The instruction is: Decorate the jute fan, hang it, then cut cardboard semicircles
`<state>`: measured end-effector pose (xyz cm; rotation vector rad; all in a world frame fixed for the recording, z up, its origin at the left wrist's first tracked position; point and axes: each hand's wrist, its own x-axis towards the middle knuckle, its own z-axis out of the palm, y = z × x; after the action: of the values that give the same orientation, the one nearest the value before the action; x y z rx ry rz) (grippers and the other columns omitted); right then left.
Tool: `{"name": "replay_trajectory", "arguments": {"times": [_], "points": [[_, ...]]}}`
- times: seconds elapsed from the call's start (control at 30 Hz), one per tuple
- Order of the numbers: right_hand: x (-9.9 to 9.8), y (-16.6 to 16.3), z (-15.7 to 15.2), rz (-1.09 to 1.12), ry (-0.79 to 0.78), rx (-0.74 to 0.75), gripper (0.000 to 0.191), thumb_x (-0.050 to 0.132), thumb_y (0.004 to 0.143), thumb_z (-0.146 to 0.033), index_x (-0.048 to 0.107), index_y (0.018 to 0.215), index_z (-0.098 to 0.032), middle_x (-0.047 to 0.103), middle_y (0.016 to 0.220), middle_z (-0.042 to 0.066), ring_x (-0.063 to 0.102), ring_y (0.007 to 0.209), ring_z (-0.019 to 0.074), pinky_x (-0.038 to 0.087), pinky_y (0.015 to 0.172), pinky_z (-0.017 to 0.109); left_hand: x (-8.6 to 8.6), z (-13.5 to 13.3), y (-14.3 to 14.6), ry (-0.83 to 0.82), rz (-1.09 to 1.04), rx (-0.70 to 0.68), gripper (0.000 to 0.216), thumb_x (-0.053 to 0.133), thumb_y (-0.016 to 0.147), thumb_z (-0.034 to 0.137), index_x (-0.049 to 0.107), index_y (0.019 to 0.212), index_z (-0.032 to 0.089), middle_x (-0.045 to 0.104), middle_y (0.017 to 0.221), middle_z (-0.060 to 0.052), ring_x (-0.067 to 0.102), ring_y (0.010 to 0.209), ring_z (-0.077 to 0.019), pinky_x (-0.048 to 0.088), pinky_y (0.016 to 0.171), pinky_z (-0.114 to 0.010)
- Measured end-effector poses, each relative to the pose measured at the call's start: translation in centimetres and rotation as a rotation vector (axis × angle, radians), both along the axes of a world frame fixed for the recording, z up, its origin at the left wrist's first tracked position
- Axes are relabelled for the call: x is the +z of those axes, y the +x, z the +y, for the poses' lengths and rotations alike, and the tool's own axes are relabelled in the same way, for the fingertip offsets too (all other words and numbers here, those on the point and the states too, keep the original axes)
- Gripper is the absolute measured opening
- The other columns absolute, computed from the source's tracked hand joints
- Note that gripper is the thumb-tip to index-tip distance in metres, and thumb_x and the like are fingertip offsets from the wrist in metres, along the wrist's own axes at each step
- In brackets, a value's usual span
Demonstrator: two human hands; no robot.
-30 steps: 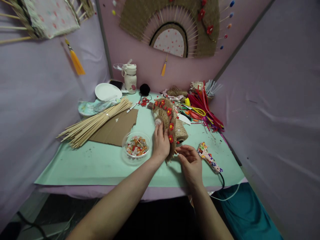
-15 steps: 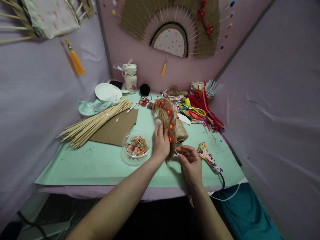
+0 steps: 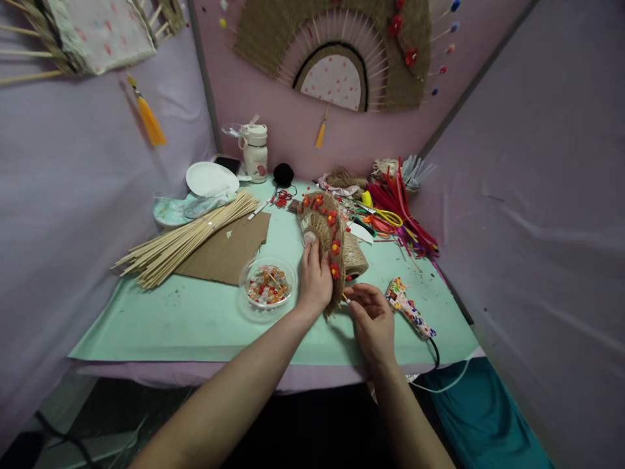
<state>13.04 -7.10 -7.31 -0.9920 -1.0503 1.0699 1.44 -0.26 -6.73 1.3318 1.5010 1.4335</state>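
My left hand (image 3: pixel 315 277) grips a woven jute fan (image 3: pixel 326 228) dotted with red flowers, holding it upright on edge over the mint table mat (image 3: pixel 195 319). My right hand (image 3: pixel 372 319) is closed in a pinch on a thin stick end at the fan's lower edge. A clear bowl of coloured beads (image 3: pixel 266 285) sits just left of my left hand. A patterned glue gun (image 3: pixel 407 307) lies right of my right hand. A roll of jute twine (image 3: pixel 355 255) stands behind the fan.
A bundle of wooden skewers (image 3: pixel 185 238) lies on brown cardboard (image 3: pixel 229 251) at left. A white plate (image 3: pixel 211 178), a bottle (image 3: pixel 254 153) and black yarn (image 3: pixel 282 174) stand at the back. Scissors (image 3: pixel 385 217) and red pipe cleaners (image 3: pixel 405 212) crowd the back right.
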Motion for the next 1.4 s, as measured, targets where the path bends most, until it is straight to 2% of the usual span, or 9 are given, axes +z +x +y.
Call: {"name": "replay_trajectory", "arguments": {"times": [0.13, 0.43, 0.8, 1.23, 1.4], "points": [[0.11, -0.01, 0.0, -0.012, -0.004, -0.005, 0.026, 0.076, 0.073, -0.023, 0.063, 0.097, -0.024, 0.075, 0.092, 0.004, 0.07, 0.088, 0.0185, 0.058, 0.079, 0.036, -0.11, -0.01, 0.02, 0.001, -0.003, 0.01, 0.053, 0.03, 0.098, 0.045, 0.04, 0.144, 0.02, 0.036, 0.155, -0.011, 0.026, 0.147, -0.0203, 0.02, 0.121, -0.038], [0.35, -0.03, -0.05, -0.017, -0.008, -0.005, 0.026, 0.076, 0.073, -0.023, 0.064, 0.096, -0.023, 0.075, 0.091, 0.003, 0.07, 0.088, 0.0174, 0.057, 0.079, 0.034, -0.02, 0.0, 0.04, 0.006, 0.014, 0.009, 0.053, 0.03, 0.098, 0.041, 0.04, 0.144, 0.015, 0.035, 0.155, -0.014, 0.027, 0.146, -0.0217, 0.021, 0.12, -0.04], [0.4, -0.02, 0.01, -0.031, -0.011, -0.01, 0.026, 0.076, 0.072, -0.024, 0.064, 0.095, -0.023, 0.075, 0.09, 0.003, 0.07, 0.086, 0.0183, 0.057, 0.079, 0.035, -0.11, -0.02, 0.04, 0.014, 0.002, 0.012, 0.054, 0.029, 0.099, 0.046, 0.041, 0.144, 0.02, 0.036, 0.155, -0.011, 0.026, 0.146, -0.0213, 0.021, 0.121, -0.04], [0.37, 0.01, 0.04, -0.014, -0.015, -0.002, 0.026, 0.076, 0.073, -0.023, 0.064, 0.096, -0.024, 0.075, 0.091, 0.003, 0.07, 0.088, 0.0182, 0.056, 0.081, 0.035, -0.09, -0.04, 0.03, -0.002, 0.012, 0.004, 0.055, 0.029, 0.099, 0.044, 0.039, 0.145, 0.017, 0.035, 0.155, -0.012, 0.025, 0.147, -0.0199, 0.019, 0.121, -0.038], [0.26, 0.04, 0.04, -0.01, -0.005, 0.002, 0.025, 0.076, 0.073, -0.023, 0.065, 0.096, -0.024, 0.075, 0.091, 0.003, 0.07, 0.087, 0.0177, 0.057, 0.08, 0.034, 0.1, -0.03, -0.05, -0.006, 0.009, -0.008, 0.056, 0.029, 0.098, 0.041, 0.038, 0.145, 0.012, 0.033, 0.156, -0.015, 0.025, 0.147, -0.0206, 0.019, 0.121, -0.037]]}}
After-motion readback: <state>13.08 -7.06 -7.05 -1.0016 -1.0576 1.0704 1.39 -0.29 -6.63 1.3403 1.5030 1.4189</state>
